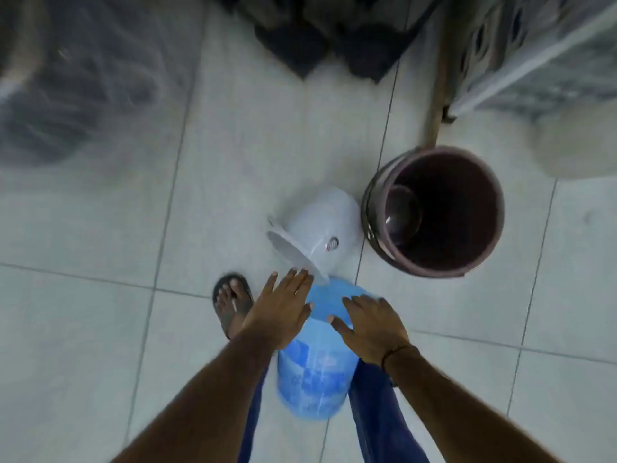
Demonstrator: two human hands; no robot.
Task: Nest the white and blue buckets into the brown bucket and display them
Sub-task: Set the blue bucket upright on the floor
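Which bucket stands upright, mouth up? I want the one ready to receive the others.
The brown bucket, right of the others. The white bucket is tipped over and the blue bucket is bottom-up.

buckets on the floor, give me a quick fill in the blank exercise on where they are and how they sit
1. The brown bucket stands upright and holds ____ other buckets.
2. The white bucket lies tipped on the tiled ____.
3. Both hands, left hand and right hand, are spread over the ____ bucket.

Missing words: no; floor; blue
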